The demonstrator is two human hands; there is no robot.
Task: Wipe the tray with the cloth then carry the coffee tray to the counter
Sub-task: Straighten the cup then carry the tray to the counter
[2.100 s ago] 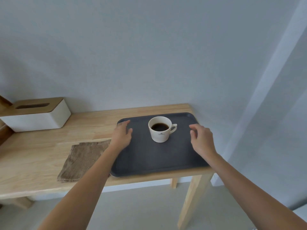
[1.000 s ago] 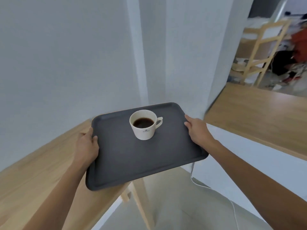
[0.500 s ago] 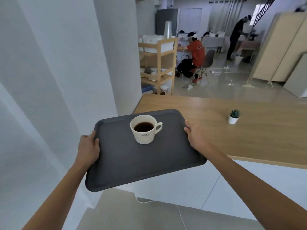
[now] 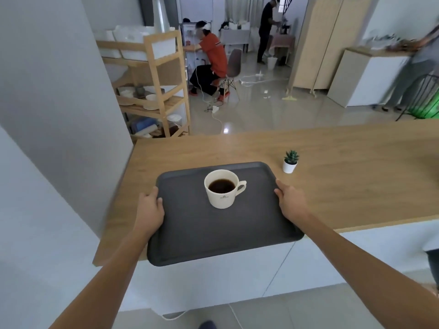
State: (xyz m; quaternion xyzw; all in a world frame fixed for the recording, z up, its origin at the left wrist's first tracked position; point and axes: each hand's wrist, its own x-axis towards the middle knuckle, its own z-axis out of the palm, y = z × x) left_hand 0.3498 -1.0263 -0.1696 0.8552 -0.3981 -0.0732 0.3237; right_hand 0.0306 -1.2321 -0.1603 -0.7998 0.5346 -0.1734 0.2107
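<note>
I hold a dark grey tray (image 4: 190, 233) level in front of me. My left hand (image 4: 150, 210) grips its left rim and my right hand (image 4: 291, 201) grips its right rim. A white cup of black coffee (image 4: 222, 188) stands upright near the tray's far middle, handle to the right. The tray's far half hangs over the wooden counter (image 4: 344, 181); its near edge sticks out past the counter's front. I cannot tell whether the tray touches the counter. The cloth is out of view.
A small potted succulent (image 4: 290, 161) stands on the counter just right of the tray's far corner. A grey wall (image 4: 52, 103) rises at the counter's left end. Beyond are a wooden shelf rack (image 4: 154, 91), a seated person (image 4: 211, 60) and others standing.
I lifted the tray off the wooden table, turned right with it, and now it is over the counter. The cup has stayed upright in the same place on the tray.
</note>
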